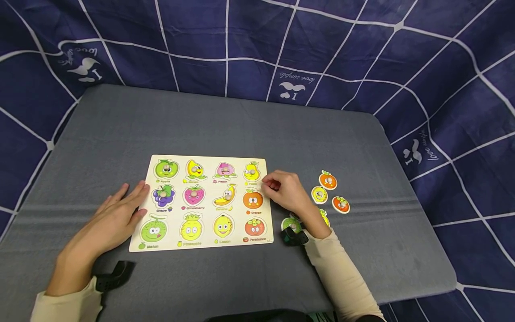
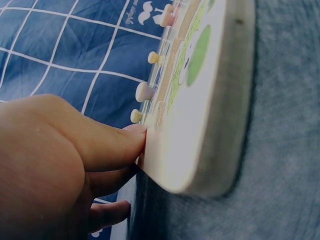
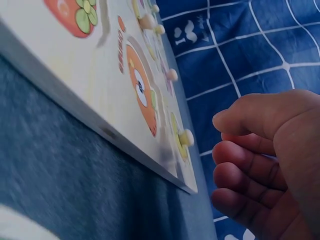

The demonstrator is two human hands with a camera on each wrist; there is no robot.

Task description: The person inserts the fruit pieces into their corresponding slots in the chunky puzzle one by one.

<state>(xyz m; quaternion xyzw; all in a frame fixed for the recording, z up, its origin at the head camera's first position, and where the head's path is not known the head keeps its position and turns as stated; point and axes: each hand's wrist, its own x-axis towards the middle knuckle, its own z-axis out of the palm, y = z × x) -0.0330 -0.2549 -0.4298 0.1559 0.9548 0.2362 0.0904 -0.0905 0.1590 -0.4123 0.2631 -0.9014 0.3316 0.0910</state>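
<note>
A pale wooden fruit puzzle board [image 1: 207,179] lies flat on the grey table. Knobbed pieces sit in its upper spots, among them the pear piece [image 1: 251,171], the banana piece [image 1: 225,197] and the grape piece [image 1: 163,196]. Orange, melon, pineapple, lemon and persimmon spots show printed pictures without knobs. My left hand [image 1: 110,221] touches the board's left edge, fingers extended. Just off the right edge, near the pear, my right hand [image 1: 287,190] hovers with loosely curled fingers [image 3: 232,150] and nothing in them. The knob of the pear piece [image 3: 186,138] stands close to it.
Right of the board lie a loose orange piece [image 1: 328,180], a lemon piece [image 1: 319,195] and a persimmon piece [image 1: 340,205]. A melon piece [image 1: 291,224] and a pineapple piece [image 1: 324,217] are partly hidden by the right wrist. Dark blue checked cloth [image 1: 249,40] surrounds the table.
</note>
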